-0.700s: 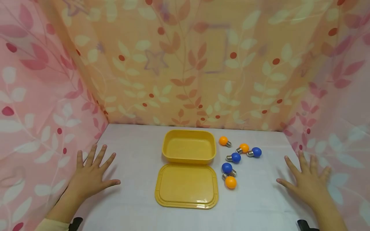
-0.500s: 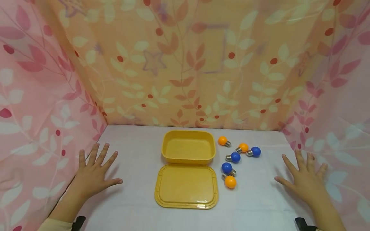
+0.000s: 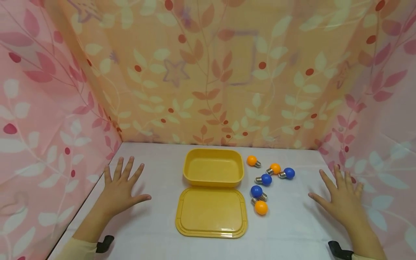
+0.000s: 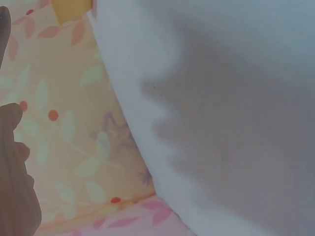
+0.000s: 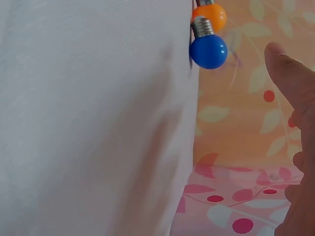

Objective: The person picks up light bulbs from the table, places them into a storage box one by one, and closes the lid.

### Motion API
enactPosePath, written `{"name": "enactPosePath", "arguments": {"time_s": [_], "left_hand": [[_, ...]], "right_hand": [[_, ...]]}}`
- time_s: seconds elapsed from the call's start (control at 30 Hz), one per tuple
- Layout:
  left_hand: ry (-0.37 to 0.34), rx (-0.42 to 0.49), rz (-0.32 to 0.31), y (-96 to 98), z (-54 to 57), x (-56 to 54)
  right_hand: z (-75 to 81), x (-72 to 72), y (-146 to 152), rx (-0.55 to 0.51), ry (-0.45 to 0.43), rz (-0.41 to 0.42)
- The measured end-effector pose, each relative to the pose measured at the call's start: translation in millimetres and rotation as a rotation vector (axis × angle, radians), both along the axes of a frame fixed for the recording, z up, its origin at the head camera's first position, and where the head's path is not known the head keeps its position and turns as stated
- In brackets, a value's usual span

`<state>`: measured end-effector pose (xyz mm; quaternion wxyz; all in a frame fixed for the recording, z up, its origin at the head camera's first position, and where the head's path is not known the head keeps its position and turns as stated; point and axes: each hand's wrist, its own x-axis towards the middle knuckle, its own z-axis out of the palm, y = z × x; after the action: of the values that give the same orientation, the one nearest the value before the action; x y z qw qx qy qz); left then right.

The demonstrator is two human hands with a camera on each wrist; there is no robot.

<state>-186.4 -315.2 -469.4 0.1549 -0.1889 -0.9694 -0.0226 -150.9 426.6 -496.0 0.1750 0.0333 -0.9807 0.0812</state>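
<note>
My left hand (image 3: 119, 193) hovers over the left side of the table, its fingers spread and holding nothing. On the right side my right hand (image 3: 345, 203) hangs likewise, fingers apart, with no thing touched. Between them a yellow rectangular box (image 3: 213, 168) stands without its cover. Its flat yellow lid (image 3: 211, 212) lies just in front. Three orange bulbs and three blue bulbs with metal screw bases lie right of the box, among them an orange bulb (image 3: 261, 207) and a blue bulb (image 3: 289, 173). The right wrist view shows a blue bulb (image 5: 209, 51) beyond the thumb (image 5: 285, 69).
A white cloth (image 3: 286, 231) covers the table. Patterned curtains enclose it: an orange one (image 3: 208, 72) at the back, pink ones at the left (image 3: 42, 108) and right (image 3: 386, 119). A black strap piece (image 3: 104, 244) shows at the left wrist.
My left hand has moved right and slightly farther from me, toward the box. My right hand has shifted a little to the left. Box, lid and bulbs stay in place.
</note>
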Motion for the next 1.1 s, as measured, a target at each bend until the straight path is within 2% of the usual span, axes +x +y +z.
{"name": "enactPosePath", "arguments": {"time_s": [0.2,0.47,0.63,0.83,1.1], "left_hand": [[-0.087,0.14,-0.005,15.2,1.6,-7.1],[-0.19,0.384,-0.052,32.9,-2.0,-19.6],[-0.268,0.534,-0.099,45.4,-6.7,-28.2],[-0.351,0.665,-0.129,59.7,-13.4,-35.1],[-0.44,0.781,-0.118,83.1,-17.7,-40.2]], "right_hand": [[1.0,-3.2,-4,-0.036,0.007,-0.007],[2.6,-6.8,-8,-0.095,0.016,0.004],[1.0,-14.9,-8,-0.143,0.002,0.011],[-5.4,-23.7,-9,-0.234,-0.024,0.025],[-14.4,-29.3,-12,-0.311,-0.028,0.052]]}}
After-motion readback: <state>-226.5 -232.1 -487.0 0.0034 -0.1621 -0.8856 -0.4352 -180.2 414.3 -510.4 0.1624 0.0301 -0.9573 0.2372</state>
